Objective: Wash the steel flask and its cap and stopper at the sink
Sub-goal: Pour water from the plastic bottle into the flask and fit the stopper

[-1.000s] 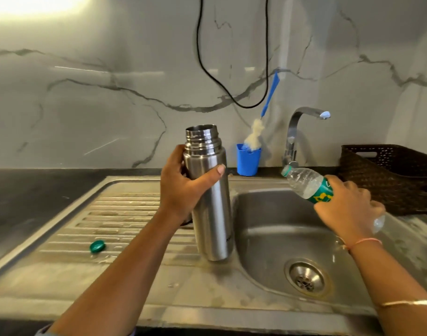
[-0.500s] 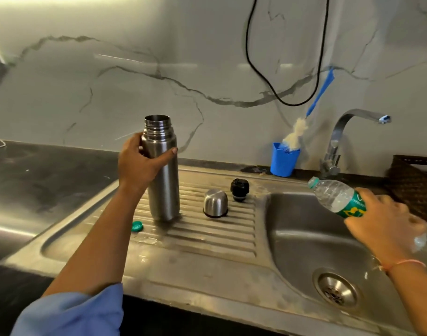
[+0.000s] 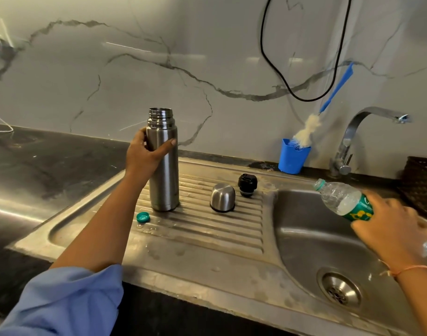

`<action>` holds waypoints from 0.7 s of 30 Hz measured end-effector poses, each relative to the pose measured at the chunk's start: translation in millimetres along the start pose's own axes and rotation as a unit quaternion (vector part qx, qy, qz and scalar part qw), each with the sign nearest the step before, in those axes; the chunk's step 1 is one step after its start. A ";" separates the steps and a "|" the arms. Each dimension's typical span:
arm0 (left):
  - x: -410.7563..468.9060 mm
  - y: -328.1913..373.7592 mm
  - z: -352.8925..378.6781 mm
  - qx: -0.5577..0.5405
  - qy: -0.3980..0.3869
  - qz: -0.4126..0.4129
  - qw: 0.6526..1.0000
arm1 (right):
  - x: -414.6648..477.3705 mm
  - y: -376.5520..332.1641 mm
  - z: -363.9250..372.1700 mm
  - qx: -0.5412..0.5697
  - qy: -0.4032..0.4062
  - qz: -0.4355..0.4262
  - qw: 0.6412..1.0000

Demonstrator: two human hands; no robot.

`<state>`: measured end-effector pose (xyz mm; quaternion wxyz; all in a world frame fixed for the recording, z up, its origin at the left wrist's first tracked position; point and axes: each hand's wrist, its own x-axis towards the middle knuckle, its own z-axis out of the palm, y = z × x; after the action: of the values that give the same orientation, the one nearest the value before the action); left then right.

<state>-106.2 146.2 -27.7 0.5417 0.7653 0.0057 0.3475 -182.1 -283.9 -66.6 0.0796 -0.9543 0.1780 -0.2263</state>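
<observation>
My left hand (image 3: 144,155) curls round the steel flask (image 3: 164,175) just below its open neck, upright on the ribbed drainboard (image 3: 207,230). Cap (image 3: 222,197) and stopper (image 3: 247,185) stand beside it. My right hand (image 3: 392,230) grips a tilted plastic bottle (image 3: 342,198) over the basin (image 3: 304,241). The flask looks rigid, smooth and probably slick when wet, so I'd grip it mid-body.

Blue sleeve (image 3: 69,301), orange wrist thread (image 3: 411,268)

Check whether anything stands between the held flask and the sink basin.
The steel cap and black stopper stand on the drainboard between the flask, gripped by the left hand, and the basin. Both are low; a lifted flask would likely clear them.
</observation>
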 end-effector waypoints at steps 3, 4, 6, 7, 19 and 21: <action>-5.4 -0.1 -7.0 0.012 -0.037 -0.017 0.999 | -0.2 0.5 0.4 0.000 -0.005 -0.005 1.000; -7.3 -0.1 -10.7 0.020 -0.061 -0.033 0.997 | 0.1 1.2 0.9 0.002 -0.007 -0.006 1.000; -11.4 1.3 -20.7 0.064 -0.118 -0.088 0.987 | 0.1 1.7 0.9 0.005 -0.014 -0.008 1.000; -13.5 1.0 -27.5 0.106 -0.146 -0.123 0.976 | 0.1 1.8 0.9 0.005 -0.017 -0.010 1.000; -52.0 -19.6 -46.3 0.389 -0.308 -0.204 0.844 | -15.0 -28.2 -5.1 -0.012 -0.047 -0.102 0.994; -53.3 -20.8 -43.4 0.389 -0.307 -0.214 0.842 | -19.8 -34.6 -5.0 -0.018 -0.051 -0.125 0.991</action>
<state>-162.4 170.0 -65.7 0.2345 0.9604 0.1373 -0.0611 -190.4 -244.9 -62.1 0.0427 -0.9807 0.0567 -0.1823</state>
